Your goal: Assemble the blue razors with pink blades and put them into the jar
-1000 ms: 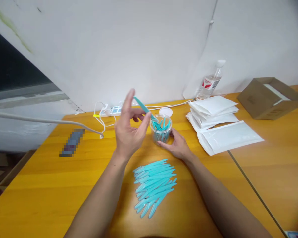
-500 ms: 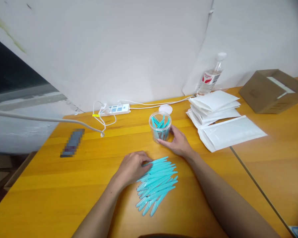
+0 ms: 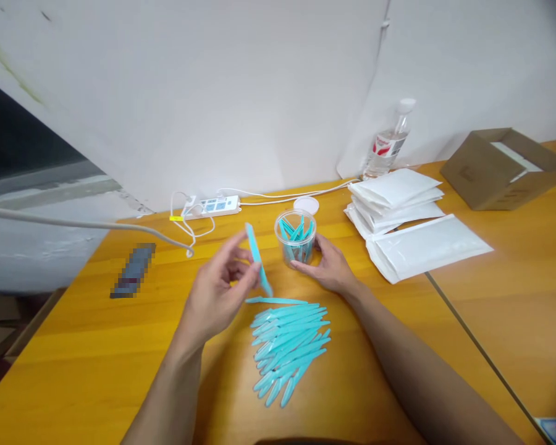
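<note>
Between thumb and fingers, my left hand [image 3: 222, 287] pinches one turquoise stick [image 3: 256, 253], raised and tilted left of the clear jar. My right hand [image 3: 330, 266] is wrapped round the lower right side of the clear round jar [image 3: 296, 250]. Several turquoise sticks [image 3: 297, 230] stand inside the jar, which has no lid on. In front of the jar, a pile of turquoise sticks [image 3: 290, 340] with clear ends lies fanned on the table, one stick [image 3: 278, 301] slightly apart at its back edge.
A round lid [image 3: 306, 205] lies behind the jar. White padded envelopes [image 3: 393, 188], a water bottle [image 3: 387, 148] and an open cardboard box [image 3: 491, 173] are at the right. A power strip [image 3: 215, 206] with cables and a blurred dark object [image 3: 133, 271] are at the left.
My left hand has lifted a turquoise stick from the pile and moved up and left. The stick at the pile's back has shifted. My right hand stays on the jar.
</note>
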A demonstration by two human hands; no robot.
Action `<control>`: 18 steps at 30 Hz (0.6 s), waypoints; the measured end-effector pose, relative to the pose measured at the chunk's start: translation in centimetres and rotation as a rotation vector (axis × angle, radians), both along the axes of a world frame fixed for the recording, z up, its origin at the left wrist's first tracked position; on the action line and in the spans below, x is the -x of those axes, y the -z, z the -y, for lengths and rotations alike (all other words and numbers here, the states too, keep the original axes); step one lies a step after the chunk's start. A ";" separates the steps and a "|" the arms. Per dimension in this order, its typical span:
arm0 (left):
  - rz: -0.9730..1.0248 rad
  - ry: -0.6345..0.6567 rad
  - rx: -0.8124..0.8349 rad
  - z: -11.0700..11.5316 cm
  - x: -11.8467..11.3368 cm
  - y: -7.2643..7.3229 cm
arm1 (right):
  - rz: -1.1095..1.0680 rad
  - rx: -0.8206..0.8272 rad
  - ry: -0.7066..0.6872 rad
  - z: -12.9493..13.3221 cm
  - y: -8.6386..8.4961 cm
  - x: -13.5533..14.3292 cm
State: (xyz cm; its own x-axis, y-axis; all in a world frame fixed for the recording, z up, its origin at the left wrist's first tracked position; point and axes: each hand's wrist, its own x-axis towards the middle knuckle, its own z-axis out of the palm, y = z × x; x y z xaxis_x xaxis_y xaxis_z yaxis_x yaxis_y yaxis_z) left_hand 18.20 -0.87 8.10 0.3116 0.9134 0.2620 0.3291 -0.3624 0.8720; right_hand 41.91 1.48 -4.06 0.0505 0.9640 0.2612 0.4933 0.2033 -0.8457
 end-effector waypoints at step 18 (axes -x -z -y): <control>-0.465 0.073 -0.166 -2.1 0.7 4.3 | 0.011 0.010 -0.003 -0.1 0.0 -0.1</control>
State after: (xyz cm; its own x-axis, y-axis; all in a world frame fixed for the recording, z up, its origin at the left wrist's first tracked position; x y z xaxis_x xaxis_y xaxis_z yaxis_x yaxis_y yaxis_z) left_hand 17.46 1.25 3.82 0.4918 0.8423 0.2205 0.6376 -0.5208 0.5676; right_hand 41.98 1.55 -4.05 0.0450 0.9667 0.2520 0.5017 0.1963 -0.8425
